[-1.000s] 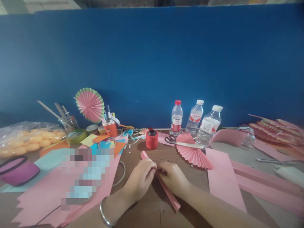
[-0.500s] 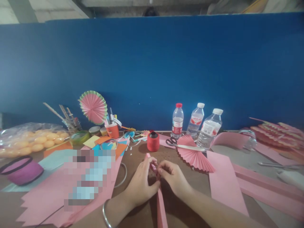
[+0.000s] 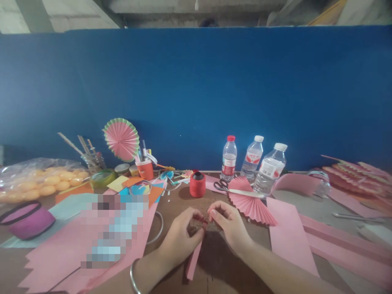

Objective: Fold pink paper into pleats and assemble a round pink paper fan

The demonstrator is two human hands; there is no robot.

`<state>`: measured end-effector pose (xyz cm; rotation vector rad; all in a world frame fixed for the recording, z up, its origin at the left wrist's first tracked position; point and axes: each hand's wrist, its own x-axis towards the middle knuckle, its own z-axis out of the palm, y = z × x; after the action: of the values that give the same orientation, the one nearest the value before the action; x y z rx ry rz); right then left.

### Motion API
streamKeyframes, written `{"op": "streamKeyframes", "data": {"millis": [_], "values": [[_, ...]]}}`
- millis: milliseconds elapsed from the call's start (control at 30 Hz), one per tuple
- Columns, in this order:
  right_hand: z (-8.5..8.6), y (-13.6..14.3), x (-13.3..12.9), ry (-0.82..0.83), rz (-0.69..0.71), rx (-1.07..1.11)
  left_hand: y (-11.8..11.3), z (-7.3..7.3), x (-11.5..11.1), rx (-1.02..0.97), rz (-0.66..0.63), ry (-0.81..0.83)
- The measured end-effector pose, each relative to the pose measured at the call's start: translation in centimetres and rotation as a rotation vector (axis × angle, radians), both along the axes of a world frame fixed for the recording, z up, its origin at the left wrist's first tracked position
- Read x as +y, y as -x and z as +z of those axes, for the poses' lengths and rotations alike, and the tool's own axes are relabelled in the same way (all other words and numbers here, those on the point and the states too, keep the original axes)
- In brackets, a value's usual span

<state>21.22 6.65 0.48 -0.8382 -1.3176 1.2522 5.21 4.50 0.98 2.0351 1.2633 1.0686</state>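
My left hand (image 3: pixel 183 234), with a silver bangle on the wrist, pinches a narrow folded strip of pink paper (image 3: pixel 195 258) between thumb and fingers. The strip slants down toward me and a little to the left. Close beside it, my right hand (image 3: pixel 229 224) has its thumb and forefinger pressed together at the strip's upper end; a reddish bit shows there, too small to name. Just beyond both hands stands a red spool of thread (image 3: pixel 197 185) with a dark top.
At the right lie a pleated pink paper fan (image 3: pixel 252 206), scissors (image 3: pixel 221 186) and pink paper sheets (image 3: pixel 290 232). Water bottles (image 3: pixel 229 159) stand behind. Left are paper sheets (image 3: pixel 52 261), a purple bowl-like container (image 3: pixel 29 220), an orange pen cup (image 3: pixel 145 169) and a blue partition (image 3: pixel 196 90).
The pink strip's near end has swung left, and its far end no longer sticks out beyond my left hand. My right hand has risen slightly and moved right, a little apart from the left.
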Motion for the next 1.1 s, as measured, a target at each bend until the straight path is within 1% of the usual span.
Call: {"op": "streamKeyframes", "data": {"millis": [67,233,300,400,500,600,767,800,833,933,967,1100], "values": [[0.4,-0.1,0.0,0.005,-0.005,0.036,0.0,0.0,0.1,-0.040,-0.002,0.010],[1.4,-0.4,0.2,0.036,-0.037,0.107,0.0,0.1,0.2,-0.179,-0.054,0.148],[1.6,-0.6,0.4,0.041,-0.043,0.138,0.0,0.0,0.2,-0.198,-0.078,0.189],[1.5,-0.9,0.9,0.072,-0.033,0.226,0.0,-0.3,0.4,-0.208,-0.142,0.274],[1.2,-1.3,1.6,0.116,-0.030,0.317,0.2,-0.5,0.7,-0.271,-0.253,0.324],[1.0,-1.4,2.1,0.150,-0.044,0.351,0.3,-0.1,0.6,-0.313,-0.352,0.329],[0.6,-1.3,2.6,0.182,-0.058,0.359,0.3,1.0,0.3,-0.388,-0.441,0.553],[0.5,-1.3,2.7,0.170,-0.067,0.327,0.3,1.0,0.3,-0.405,-0.448,0.580],[0.4,-1.3,2.8,0.143,-0.089,0.250,0.3,1.0,0.3,-0.419,-0.445,0.591],[0.1,-2.0,3.7,0.024,-0.225,-0.099,0.4,0.4,0.7,-0.439,-0.402,0.570],[0.1,-2.5,4.2,-0.011,-0.281,-0.206,0.5,0.2,0.8,-0.440,-0.383,0.559],[0.5,-5.8,6.5,-0.099,-0.439,-0.471,0.6,-0.3,1.2,-0.471,-0.354,0.527]]}}
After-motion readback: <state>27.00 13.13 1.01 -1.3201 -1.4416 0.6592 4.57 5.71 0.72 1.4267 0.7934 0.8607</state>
